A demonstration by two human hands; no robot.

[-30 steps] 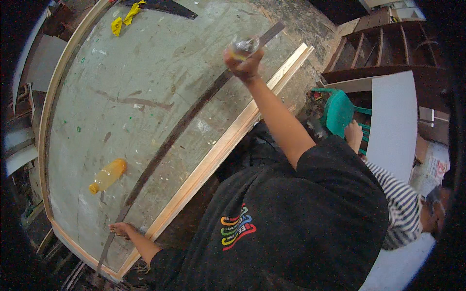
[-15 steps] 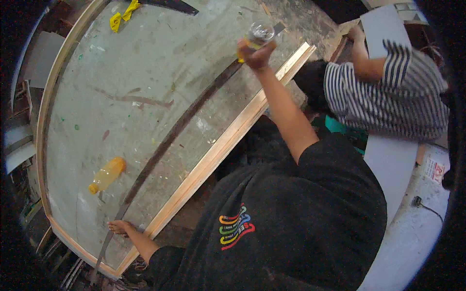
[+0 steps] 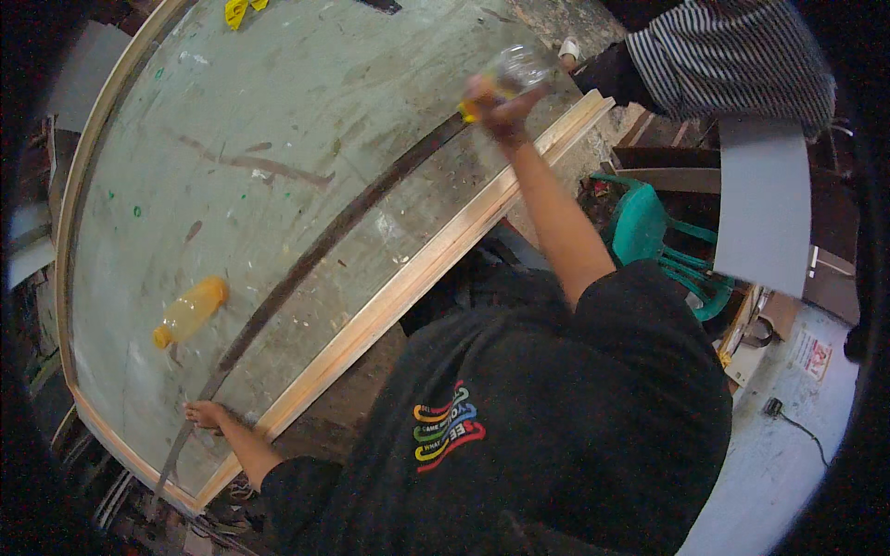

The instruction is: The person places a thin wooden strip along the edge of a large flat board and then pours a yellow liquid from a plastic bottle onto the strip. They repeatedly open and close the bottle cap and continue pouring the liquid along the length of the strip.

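Observation:
A long, thin strip (image 3: 306, 271), dark brown along most of its length and greyer at its near left end, lies across the worktable (image 3: 278, 102). My left hand (image 3: 206, 415) is closed on the strip near that greyer end. Up at its far end, my right hand (image 3: 503, 113) grips a clear plastic bottle (image 3: 524, 67), tilted with its yellow cap toward the strip. Motion blurs this hand and the bottle. A second bottle (image 3: 192, 311), with yellowish contents and an orange-yellow cap, lies on its side left of the strip.
A pale wooden rail (image 3: 408, 278) edges the table nearest me; a curved wooden rim (image 3: 63, 241) bounds the far left. Yellow scraps (image 3: 243, 11) lie at the top. To the right are a green plastic chair (image 3: 644, 227), a grey panel (image 3: 765, 199) and a person in a striped top (image 3: 732, 60).
The person in stripes has moved up and away in the view, uncovering the green chair. My right hand still holds the bottle near the strip's far end. The whole view has shifted slightly.

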